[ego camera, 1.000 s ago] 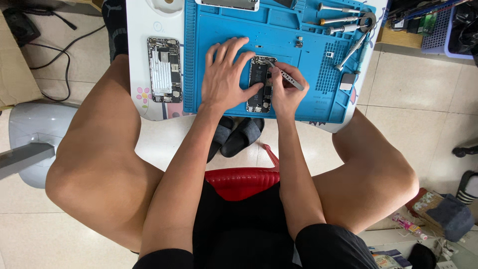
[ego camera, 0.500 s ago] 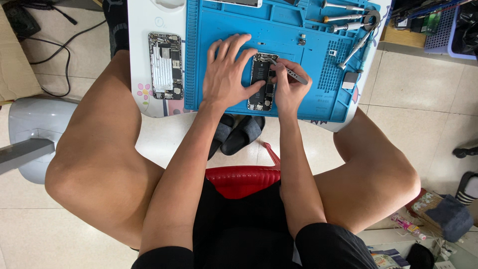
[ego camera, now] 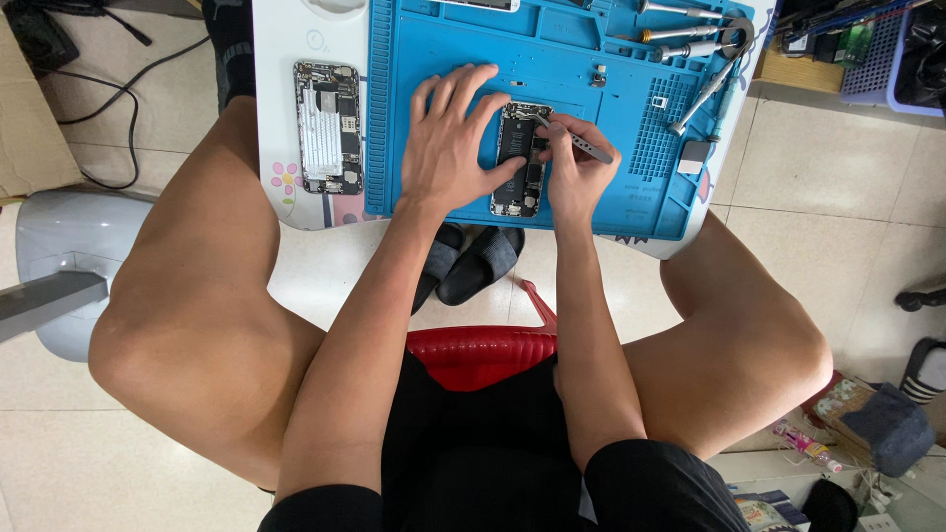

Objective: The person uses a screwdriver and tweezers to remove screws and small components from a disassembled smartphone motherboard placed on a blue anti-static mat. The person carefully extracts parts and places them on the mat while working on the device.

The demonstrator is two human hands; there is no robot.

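While the left hand lies flat, fingers spread, to steady an opened phone on the blue mat atop the desk, the right hand pinches tweezers over its far end, a second phone shell waiting left.

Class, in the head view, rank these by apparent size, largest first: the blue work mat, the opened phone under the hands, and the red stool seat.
1. Blue rubber work mat
2. Red plastic stool seat, partly hidden by the legs
3. Opened dark phone, partly covered by the left hand
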